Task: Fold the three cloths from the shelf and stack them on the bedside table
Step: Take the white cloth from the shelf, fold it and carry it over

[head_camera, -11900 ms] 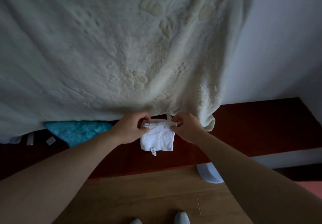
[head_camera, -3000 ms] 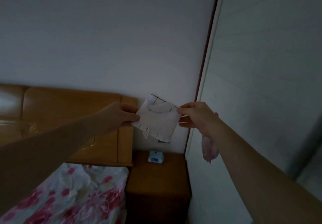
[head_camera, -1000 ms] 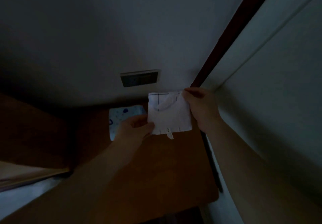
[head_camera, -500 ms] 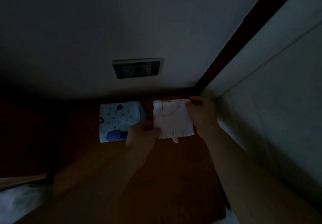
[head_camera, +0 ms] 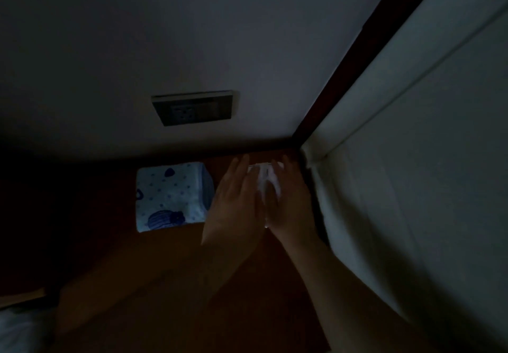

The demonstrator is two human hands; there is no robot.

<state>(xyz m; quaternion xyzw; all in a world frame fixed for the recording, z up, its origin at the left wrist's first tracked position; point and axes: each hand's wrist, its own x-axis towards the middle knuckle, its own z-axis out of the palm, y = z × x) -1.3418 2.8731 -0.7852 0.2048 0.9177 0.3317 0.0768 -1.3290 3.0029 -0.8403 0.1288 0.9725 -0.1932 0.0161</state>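
Both your hands are flat and side by side now, fingers straight and pointing at the wall: your left hand [head_camera: 233, 204] and your right hand [head_camera: 288, 204] press down on the small white folded cloth [head_camera: 262, 178], almost covering it. Only a strip of white shows between them. That cloth lies on the dark brown wooden bedside table [head_camera: 192, 284], in its far right corner by the wall. One white cloth, then, and just to its left one pale blue packet with dark blue dots and prints [head_camera: 171, 196]. On the wall above sits one dark rectangular socket plate [head_camera: 193, 108].
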